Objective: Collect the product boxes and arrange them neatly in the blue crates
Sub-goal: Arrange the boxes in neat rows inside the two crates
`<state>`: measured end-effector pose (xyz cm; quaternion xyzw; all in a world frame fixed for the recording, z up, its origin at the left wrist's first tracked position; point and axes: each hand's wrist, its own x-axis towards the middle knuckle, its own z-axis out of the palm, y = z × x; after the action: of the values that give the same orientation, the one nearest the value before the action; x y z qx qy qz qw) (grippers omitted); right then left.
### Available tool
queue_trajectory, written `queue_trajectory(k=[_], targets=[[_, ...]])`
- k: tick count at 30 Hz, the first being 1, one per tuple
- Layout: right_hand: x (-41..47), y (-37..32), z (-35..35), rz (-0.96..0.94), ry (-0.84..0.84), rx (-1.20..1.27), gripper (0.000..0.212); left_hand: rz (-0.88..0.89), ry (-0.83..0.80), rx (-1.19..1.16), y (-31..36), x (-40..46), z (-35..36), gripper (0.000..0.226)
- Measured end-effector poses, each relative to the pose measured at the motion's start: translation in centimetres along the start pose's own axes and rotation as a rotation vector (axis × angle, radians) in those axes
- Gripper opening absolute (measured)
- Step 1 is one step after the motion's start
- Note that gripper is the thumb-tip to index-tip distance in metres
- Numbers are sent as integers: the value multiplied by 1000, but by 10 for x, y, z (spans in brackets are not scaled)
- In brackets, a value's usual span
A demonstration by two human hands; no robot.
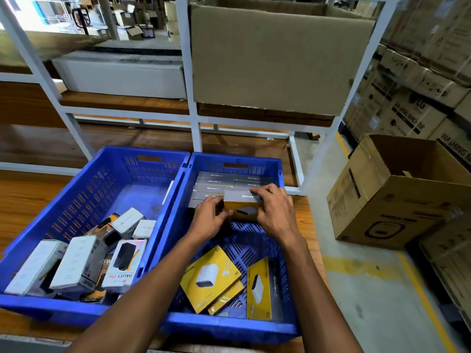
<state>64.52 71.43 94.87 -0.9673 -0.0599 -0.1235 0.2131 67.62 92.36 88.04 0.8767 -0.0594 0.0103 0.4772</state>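
Note:
Two blue crates stand side by side on a wooden table. In the right crate (288, 253), several grey-topped boxes (216, 186) stand in neat rows along the far wall. My left hand (211, 217) and my right hand (275, 212) both grip one yellow and grey box (242, 205), upright, against the front of those rows. Near the crate's front, a yellow charger box (209, 276) lies flat on another yellow box, and a third yellow box (258, 289) lies beside them. The left crate (84, 187) holds several white and grey boxes (79, 263) in a loose heap.
A white metal rack (193, 118) rises right behind the crates, with a big cardboard sheet (275, 59) on its shelf. An open carton (397, 194) sits on the floor at the right, with stacked cartons beyond it. Yellow floor lines (418, 284) run along the aisle.

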Motion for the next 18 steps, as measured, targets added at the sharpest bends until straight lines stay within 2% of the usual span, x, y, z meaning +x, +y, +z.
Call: queue_trajectory(k=[11,18], targets=[[2,-2,1,21,3,-168,53,53,4,178,2,5,11,36],[3,-15,16,59,77,-311,41,59,49,384,0,7,15,45]])
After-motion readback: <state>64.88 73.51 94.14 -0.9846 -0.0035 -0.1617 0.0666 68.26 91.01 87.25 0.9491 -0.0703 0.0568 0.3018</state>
